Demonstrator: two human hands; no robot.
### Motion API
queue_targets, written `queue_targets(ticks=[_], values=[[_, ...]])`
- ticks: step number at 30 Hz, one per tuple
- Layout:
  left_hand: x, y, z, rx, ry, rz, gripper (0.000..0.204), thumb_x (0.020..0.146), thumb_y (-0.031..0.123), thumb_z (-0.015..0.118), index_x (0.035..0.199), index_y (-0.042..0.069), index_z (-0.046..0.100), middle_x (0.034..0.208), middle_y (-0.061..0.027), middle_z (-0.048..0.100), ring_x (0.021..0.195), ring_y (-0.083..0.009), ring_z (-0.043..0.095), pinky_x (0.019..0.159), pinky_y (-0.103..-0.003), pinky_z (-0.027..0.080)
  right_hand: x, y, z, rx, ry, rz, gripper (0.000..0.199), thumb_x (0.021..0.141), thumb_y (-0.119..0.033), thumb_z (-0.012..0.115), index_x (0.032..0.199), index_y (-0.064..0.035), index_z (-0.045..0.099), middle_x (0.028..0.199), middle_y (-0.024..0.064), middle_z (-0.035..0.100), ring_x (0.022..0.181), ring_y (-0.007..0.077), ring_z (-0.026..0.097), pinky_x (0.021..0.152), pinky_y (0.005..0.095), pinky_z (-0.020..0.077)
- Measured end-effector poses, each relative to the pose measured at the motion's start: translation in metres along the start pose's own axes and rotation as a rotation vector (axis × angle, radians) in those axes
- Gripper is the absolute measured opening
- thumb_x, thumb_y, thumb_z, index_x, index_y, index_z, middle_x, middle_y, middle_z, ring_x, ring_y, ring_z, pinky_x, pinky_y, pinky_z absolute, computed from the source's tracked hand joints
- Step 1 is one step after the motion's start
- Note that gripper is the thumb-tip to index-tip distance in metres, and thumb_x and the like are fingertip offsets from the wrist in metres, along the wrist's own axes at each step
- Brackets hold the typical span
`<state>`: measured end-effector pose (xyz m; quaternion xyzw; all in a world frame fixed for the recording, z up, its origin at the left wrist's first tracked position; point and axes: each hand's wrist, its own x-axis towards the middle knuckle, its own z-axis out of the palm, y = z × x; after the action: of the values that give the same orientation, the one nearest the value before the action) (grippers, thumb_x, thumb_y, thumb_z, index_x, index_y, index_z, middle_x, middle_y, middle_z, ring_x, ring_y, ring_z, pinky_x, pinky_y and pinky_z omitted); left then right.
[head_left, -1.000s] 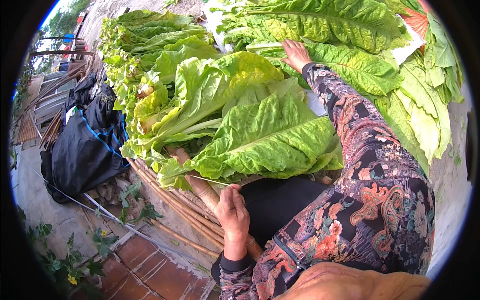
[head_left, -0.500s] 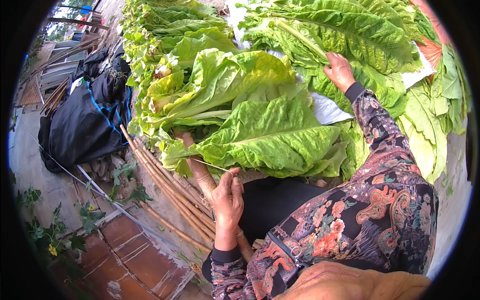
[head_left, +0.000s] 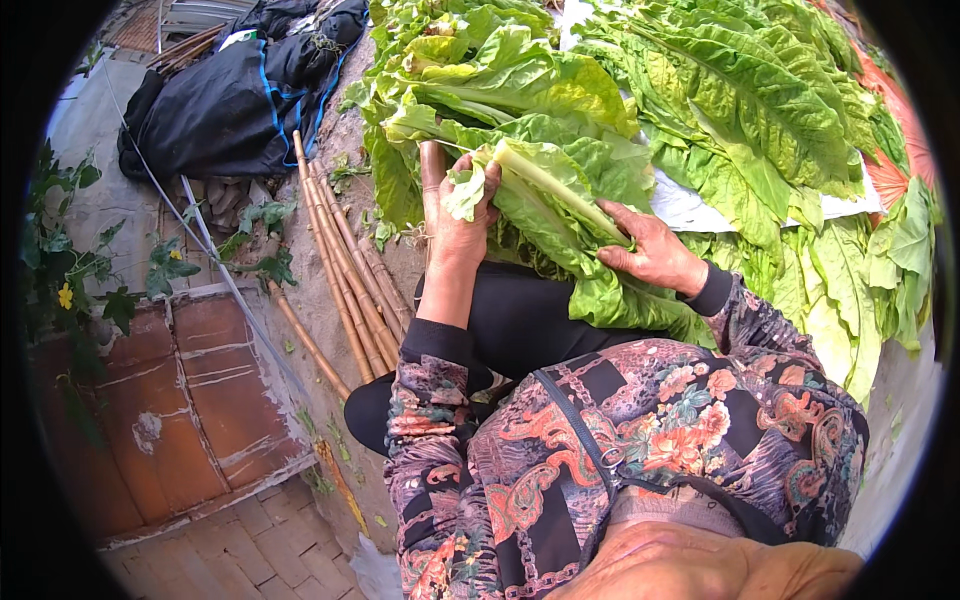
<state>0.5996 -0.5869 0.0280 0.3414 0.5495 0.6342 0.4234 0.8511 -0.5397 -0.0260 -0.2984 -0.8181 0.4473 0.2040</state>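
Note:
A large green tobacco leaf (head_left: 548, 178) with a thick pale midrib lies across both my hands, above my lap. My left hand (head_left: 462, 222) closes around its stem end, beside a bamboo pole (head_left: 432, 185). My right hand (head_left: 652, 250) grips the same leaf farther along the midrib, thumb on the near side. Behind my left hand, a row of leaves (head_left: 530, 85) hangs along the pole, stem ends at the left. Whatever string my left fingers may hold is hidden.
Loose tobacco leaves (head_left: 740, 90) are heaped at the far right over a white sheet (head_left: 682, 205). Several bamboo poles (head_left: 345, 265) lie on the ground at the left. Beyond them are a black tarp bundle (head_left: 225, 120), a vine (head_left: 165, 265) and a rusty brown panel (head_left: 150, 390).
My right hand has come from the leaf heap back toward my left, bringing a leaf. My left hand, earlier pinching a pale string, now holds its stem. The view has shifted.

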Motion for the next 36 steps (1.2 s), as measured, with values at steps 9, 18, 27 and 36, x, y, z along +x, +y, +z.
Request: queue_targets(ticks=[9,18,27,36], values=[[-0.039,-0.002,-0.056,-0.141,-0.048,-0.108,0.024,0.090,0.018,0.063,0.112,0.009,0.058,0.084,0.0094,0.050,0.063,0.0029,0.041,0.045,-0.016,0.026,0.081,0.002,0.011,-0.217,-0.113,-0.202,0.030,0.083,-0.009,0.060,0.111,-0.0003,0.056,0.114,0.0149,0.056,0.098,0.0253,0.058,0.085,0.0320,0.0450],[-0.042,0.010,-0.081,0.477,-0.152,0.296,0.030,0.091,0.014,0.061,0.116,-0.002,0.056,0.086,0.0009,0.061,0.066,-0.0058,0.049,0.056,-0.024,0.042,0.059,-0.037,0.081,0.238,-0.168,-0.163,0.045,0.089,-0.022,0.063,0.124,0.0042,0.050,0.111,0.0201,0.061,0.104,0.0230,0.057,0.091,0.0334,0.0435],[-0.061,0.087,-0.114,0.708,-0.060,0.263,0.013,0.090,0.005,0.055,0.096,-0.001,0.065,0.053,-0.0040,0.046,0.048,-0.0046,0.041,0.044,-0.024,0.031,0.117,-0.038,0.051,0.033,-0.386,-0.150,0.032,0.088,-0.009,0.058,0.119,-0.0005,0.056,0.100,0.0127,0.065,0.091,0.0138,0.055,0.085,0.0294,0.0450],[-0.046,0.094,-0.158,0.203,0.137,0.156,0.015,0.092,0.005,0.054,0.100,-0.003,0.064,0.078,-0.0021,0.061,0.055,-0.0040,0.041,0.049,-0.018,0.032,0.091,0.007,0.037,-0.054,-0.703,-0.004,0.049,0.086,-0.021,0.062,0.129,-0.0019,0.049,0.121,0.0170,0.058,0.110,0.0255,0.054,0.097,0.0344,0.0404]])
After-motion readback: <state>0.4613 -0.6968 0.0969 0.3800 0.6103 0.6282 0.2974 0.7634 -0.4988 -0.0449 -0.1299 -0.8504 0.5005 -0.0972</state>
